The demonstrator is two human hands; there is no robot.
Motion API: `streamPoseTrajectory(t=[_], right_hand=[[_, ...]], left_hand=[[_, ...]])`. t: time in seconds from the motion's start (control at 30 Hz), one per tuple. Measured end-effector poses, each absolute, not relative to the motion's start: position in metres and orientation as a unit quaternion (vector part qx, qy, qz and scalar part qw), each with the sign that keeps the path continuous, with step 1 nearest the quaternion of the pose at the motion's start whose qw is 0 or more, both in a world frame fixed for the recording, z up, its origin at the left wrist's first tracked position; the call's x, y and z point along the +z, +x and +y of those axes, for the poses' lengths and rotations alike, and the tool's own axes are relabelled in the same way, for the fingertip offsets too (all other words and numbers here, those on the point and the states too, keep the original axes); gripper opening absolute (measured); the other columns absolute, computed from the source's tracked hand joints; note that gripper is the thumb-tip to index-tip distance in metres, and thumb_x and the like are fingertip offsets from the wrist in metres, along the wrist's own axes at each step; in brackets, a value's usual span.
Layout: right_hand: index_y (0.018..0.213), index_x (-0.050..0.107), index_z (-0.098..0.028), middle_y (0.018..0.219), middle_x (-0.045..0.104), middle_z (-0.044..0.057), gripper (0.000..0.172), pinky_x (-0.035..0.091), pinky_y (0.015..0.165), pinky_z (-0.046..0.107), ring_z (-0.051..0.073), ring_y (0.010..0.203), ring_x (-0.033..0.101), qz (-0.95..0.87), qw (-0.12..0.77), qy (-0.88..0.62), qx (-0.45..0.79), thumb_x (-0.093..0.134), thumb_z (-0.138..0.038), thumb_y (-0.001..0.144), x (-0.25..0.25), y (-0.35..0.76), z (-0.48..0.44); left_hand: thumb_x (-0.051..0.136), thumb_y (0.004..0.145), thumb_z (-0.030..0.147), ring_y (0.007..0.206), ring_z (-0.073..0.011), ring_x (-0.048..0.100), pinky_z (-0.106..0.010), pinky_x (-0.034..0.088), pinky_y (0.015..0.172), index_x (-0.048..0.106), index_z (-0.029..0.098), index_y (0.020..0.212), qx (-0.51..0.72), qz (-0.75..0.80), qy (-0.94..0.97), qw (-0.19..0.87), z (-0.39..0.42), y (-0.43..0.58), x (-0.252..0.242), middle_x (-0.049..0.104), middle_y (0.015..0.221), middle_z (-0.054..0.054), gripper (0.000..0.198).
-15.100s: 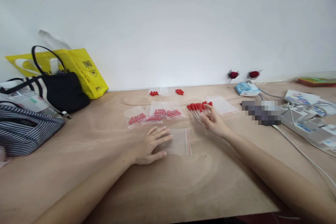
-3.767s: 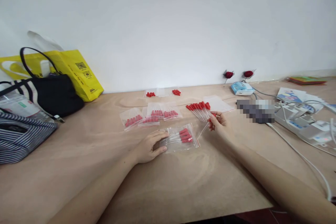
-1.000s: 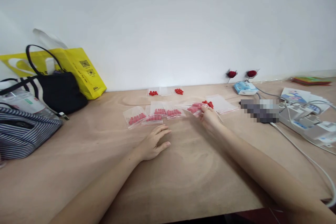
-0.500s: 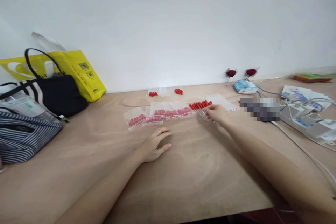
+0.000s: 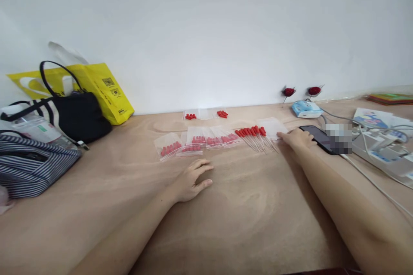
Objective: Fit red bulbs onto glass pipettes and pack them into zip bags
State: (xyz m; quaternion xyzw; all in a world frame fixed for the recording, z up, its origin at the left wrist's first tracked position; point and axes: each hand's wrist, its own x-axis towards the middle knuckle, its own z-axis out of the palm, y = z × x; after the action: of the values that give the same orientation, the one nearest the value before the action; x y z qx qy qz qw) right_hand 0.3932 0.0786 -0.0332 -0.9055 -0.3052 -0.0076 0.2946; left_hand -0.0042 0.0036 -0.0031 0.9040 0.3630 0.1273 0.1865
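Observation:
My left hand [image 5: 195,180] rests on the wooden table with fingers spread, holding nothing. Ahead of it several clear zip bags [image 5: 193,132] with red rubber bulbs inside lie in an overlapping row. At that row's right end, thin droppers with red bulbs [image 5: 253,132] lie fanned out, stems toward me. My right hand [image 5: 298,138] is palm down to their right. Its thumb touches the near right corner of a flat clear bag [image 5: 271,125], while its other fingers are apart, close to a black phone [image 5: 318,137].
Two small groups of red bulbs [image 5: 190,116] lie on bags near the wall. Yellow, black and striped bags [image 5: 41,159] crowd the left. At right are a blue tissue pack [image 5: 306,109], a power strip [image 5: 383,150], cables and cards [image 5: 371,118]. Two red roses [image 5: 288,92] stand by the wall.
My right hand has let go of the droppers, now fanned on the table, and moved right to the flat bag's corner. My left hand stays in place. The view has shifted slightly.

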Motion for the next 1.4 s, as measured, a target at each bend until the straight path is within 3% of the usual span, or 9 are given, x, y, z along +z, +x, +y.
streamPoseTrajectory(t=[0.1, 0.2, 0.37, 0.5, 0.67, 0.83, 0.97, 1.1, 1.4], right_hand=[[0.068, 0.060, -0.013, 0.094, 0.059, 0.022, 0.026, 0.028, 0.083, 0.059, 0.042, 0.101, 0.046, -0.308, 0.388, -0.868, -0.021, 0.067, -0.035, 0.055, -0.032, 0.397, 0.071], [0.083, 0.056, -0.013, 0.095, 0.058, 0.017, 0.023, 0.035, 0.083, 0.049, 0.031, 0.098, 0.050, -0.331, 0.460, -0.822, -0.055, 0.050, -0.034, 0.073, -0.020, 0.394, 0.063], [0.083, 0.048, -0.018, 0.070, 0.059, 0.003, 0.027, 0.045, 0.058, 0.028, 0.014, 0.059, 0.056, -0.458, 0.570, -0.682, 0.011, 0.043, -0.045, 0.079, 0.003, 0.361, 0.047], [0.068, 0.049, -0.018, 0.060, 0.056, -0.001, 0.031, 0.039, 0.050, 0.023, 0.011, 0.053, 0.051, -0.737, 0.409, -0.448, 0.298, 0.058, -0.048, 0.070, 0.004, 0.302, 0.022], [0.073, 0.059, -0.019, 0.071, 0.061, 0.002, 0.026, 0.039, 0.070, 0.031, 0.017, 0.073, 0.055, -0.868, 0.221, -0.397, 0.201, 0.062, -0.045, 0.069, -0.001, 0.244, 0.002], [0.082, 0.062, -0.021, 0.090, 0.062, 0.006, 0.024, 0.037, 0.079, 0.033, 0.021, 0.089, 0.054, -0.764, 0.276, -0.581, 0.046, 0.054, -0.042, 0.075, 0.005, 0.262, 0.027], [0.093, 0.062, -0.017, 0.095, 0.061, 0.012, 0.029, 0.040, 0.075, 0.031, 0.022, 0.089, 0.056, -0.554, 0.231, -0.800, 0.004, 0.048, -0.036, 0.077, 0.004, 0.299, 0.059], [0.081, 0.066, -0.016, 0.088, 0.064, 0.014, 0.029, 0.041, 0.072, 0.036, 0.026, 0.087, 0.059, -0.516, 0.209, -0.830, 0.014, 0.050, -0.039, 0.073, -0.004, 0.314, 0.075], [0.066, 0.061, -0.014, 0.081, 0.063, 0.019, 0.022, 0.042, 0.071, 0.042, 0.031, 0.084, 0.059, -0.515, 0.252, -0.819, 0.005, 0.049, -0.031, 0.072, -0.005, 0.313, 0.074]], left_hand=[[0.045, 0.084, 0.037, 0.122, -0.0237, 0.036, -0.041, 0.033, 0.101, 0.048, 0.020, 0.118, 0.127, 0.360, 0.906, 0.182, 0.004, -0.004, -0.004, 0.040, 0.131, -0.010, 0.038], [0.045, 0.084, 0.038, 0.122, -0.0235, 0.037, -0.041, 0.033, 0.100, 0.048, 0.021, 0.118, 0.131, 0.358, 0.907, 0.177, 0.005, -0.004, -0.005, 0.040, 0.131, -0.009, 0.038], [0.046, 0.084, 0.036, 0.121, -0.0232, 0.038, -0.040, 0.035, 0.099, 0.043, 0.022, 0.122, 0.173, 0.353, 0.905, 0.160, 0.003, -0.003, -0.006, 0.040, 0.130, -0.009, 0.041], [0.041, 0.086, 0.029, 0.121, -0.0223, 0.037, -0.043, 0.032, 0.100, 0.035, 0.020, 0.126, 0.323, 0.383, 0.860, 0.092, 0.003, -0.003, -0.003, 0.043, 0.127, -0.010, 0.041], [0.044, 0.085, 0.025, 0.119, -0.0209, 0.040, -0.042, 0.033, 0.100, 0.045, 0.020, 0.117, 0.358, 0.331, 0.870, 0.068, 0.002, -0.001, -0.001, 0.050, 0.119, -0.009, 0.033], [0.045, 0.085, 0.030, 0.122, -0.0190, 0.038, -0.038, 0.034, 0.101, 0.050, 0.022, 0.118, 0.149, 0.250, 0.941, 0.174, 0.000, 0.000, -0.006, 0.046, 0.129, -0.006, 0.034], [0.043, 0.087, 0.030, 0.122, -0.0186, 0.038, -0.040, 0.031, 0.103, 0.051, 0.020, 0.117, 0.137, 0.277, 0.932, 0.189, 0.001, 0.000, -0.008, 0.049, 0.127, -0.007, 0.033], [0.040, 0.087, 0.028, 0.123, -0.0199, 0.038, -0.046, 0.022, 0.106, 0.058, 0.021, 0.109, 0.165, 0.284, 0.929, 0.171, -0.002, 0.001, -0.004, 0.054, 0.121, -0.006, 0.028], [0.048, 0.083, 0.038, 0.123, -0.0201, 0.037, -0.043, 0.027, 0.104, 0.047, 0.026, 0.122, 0.104, 0.253, 0.938, 0.213, -0.009, 0.003, 0.000, 0.044, 0.132, -0.005, 0.040]])
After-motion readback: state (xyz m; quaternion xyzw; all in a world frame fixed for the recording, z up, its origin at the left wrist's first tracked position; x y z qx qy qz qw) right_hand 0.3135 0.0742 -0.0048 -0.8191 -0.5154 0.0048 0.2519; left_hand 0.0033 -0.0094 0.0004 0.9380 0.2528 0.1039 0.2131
